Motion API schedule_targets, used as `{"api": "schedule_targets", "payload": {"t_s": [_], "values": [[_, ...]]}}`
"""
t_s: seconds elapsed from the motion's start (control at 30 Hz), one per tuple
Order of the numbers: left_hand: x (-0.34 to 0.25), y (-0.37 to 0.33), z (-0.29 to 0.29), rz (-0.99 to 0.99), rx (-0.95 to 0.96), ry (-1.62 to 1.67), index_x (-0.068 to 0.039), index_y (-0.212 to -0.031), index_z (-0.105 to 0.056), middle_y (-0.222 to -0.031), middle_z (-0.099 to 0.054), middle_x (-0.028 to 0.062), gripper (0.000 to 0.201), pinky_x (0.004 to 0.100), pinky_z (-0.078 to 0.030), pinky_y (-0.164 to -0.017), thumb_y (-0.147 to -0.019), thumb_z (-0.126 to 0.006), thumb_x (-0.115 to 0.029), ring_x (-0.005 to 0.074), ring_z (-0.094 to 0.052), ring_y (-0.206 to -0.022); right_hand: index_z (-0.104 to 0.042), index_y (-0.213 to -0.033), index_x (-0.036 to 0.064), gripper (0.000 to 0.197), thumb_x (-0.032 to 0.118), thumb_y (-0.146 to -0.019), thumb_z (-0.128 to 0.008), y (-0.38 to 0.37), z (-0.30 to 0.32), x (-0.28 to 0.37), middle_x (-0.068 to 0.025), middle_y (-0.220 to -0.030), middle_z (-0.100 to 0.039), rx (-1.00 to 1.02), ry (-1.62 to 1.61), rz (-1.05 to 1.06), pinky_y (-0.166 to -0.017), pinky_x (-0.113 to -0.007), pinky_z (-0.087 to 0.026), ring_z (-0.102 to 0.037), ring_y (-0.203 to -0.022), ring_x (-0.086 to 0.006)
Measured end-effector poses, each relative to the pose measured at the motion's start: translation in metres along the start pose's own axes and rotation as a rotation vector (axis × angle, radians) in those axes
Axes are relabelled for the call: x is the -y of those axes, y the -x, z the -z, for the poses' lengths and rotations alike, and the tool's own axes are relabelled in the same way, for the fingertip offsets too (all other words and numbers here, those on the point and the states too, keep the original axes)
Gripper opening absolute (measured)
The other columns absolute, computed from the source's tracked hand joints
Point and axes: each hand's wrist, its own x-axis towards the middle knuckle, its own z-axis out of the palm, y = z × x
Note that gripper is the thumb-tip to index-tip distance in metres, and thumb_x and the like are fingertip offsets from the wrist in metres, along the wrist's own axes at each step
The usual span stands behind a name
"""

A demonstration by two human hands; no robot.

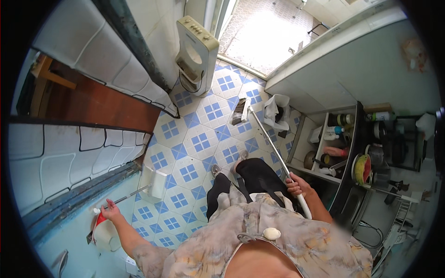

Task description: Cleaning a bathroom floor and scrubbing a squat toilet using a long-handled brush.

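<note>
Long-handled floor tool [272, 147]: pole grasped by the right hand [299, 186], head on the tiled floor [187, 171] beside the white bin [286, 116], toward the doorway edge. Left hand [110, 211] closed around the rod of a white dustpan [154, 184], floor's left edge.

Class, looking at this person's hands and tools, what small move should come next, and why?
Probably draw the pole's head back toward the white pan: the right hand grips the pole, whose head is out near the bin, while the pan, on a stick by the left hand, is well apart from it.
</note>
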Motion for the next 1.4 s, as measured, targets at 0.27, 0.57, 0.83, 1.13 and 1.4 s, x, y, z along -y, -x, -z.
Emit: {"api": "schedule_targets", "payload": {"t_s": [0.27,0.57,0.83,1.13,1.4], "values": [[0.030,0.026,-0.008,0.005,-0.017,-0.146,0.003,-0.124,-0.027,-0.103,-0.052,0.0250,0.058,0.0400,-0.056,-0.069,-0.079,-0.059,-0.019,0.0323,-0.061,-0.081,-0.046,-0.079,0.0098,0.039,0.045,-0.095,-0.041,-0.010,-0.001,0.051,0.0067,-0.051,-0.028,0.007,0.013,0.074,-0.028,-0.016,-0.025,-0.026,-0.041,-0.0027],[0.128,0.121,0.038,0.464,0.117,-0.802,-0.011,-0.082,-0.052,-0.075,-0.057,0.0068,0.020,0.0348,-0.053,-0.062,-0.090,-0.048,-0.029,0.0225,-0.059,-0.069,-0.044,-0.079,0.0106,0.039,0.046,-0.094,-0.043,-0.034,-0.032,0.151,0.0069,-0.052,-0.029,-0.036,0.031,0.111,-0.028,-0.014,-0.023,-0.025,-0.040,-0.0013],[0.199,0.166,-0.078,0.434,0.151,-0.979,-0.010,-0.086,-0.051,-0.078,-0.058,0.0075,0.019,0.0347,-0.053,-0.062,-0.090,-0.047,-0.028,0.0224,-0.059,-0.070,-0.047,-0.077,0.0103,0.041,0.047,-0.095,-0.040,-0.043,-0.079,0.262,0.0078,-0.050,-0.028,0.003,0.022,0.146,-0.026,-0.015,-0.024,-0.024,-0.039,-0.0006],[0.370,0.191,-0.245,0.491,0.259,-1.079,-0.009,-0.091,-0.051,-0.081,-0.058,0.0084,0.018,0.0347,-0.053,-0.062,-0.090,-0.047,-0.026,0.0223,-0.060,-0.072,-0.046,-0.078,0.0095,0.041,0.047,-0.094,-0.042,-0.109,-0.180,0.418,0.0077,-0.051,-0.029,0.005,-0.083,0.197,-0.028,-0.017,-0.024,-0.027,-0.039,-0.0019],[0.473,0.200,-0.404,0.543,0.348,-1.219,-0.007,-0.095,-0.051,-0.084,-0.058,0.0091,0.019,0.0346,-0.053,-0.063,-0.091,-0.047,-0.025,0.0222,-0.060,-0.073,-0.044,-0.077,0.0090,0.039,0.044,-0.094,-0.043,-0.128,-0.293,0.562,0.0066,-0.052,-0.030,-0.005,-0.299,0.346,-0.030,-0.017,-0.025,-0.028,-0.040,-0.0032]]}}
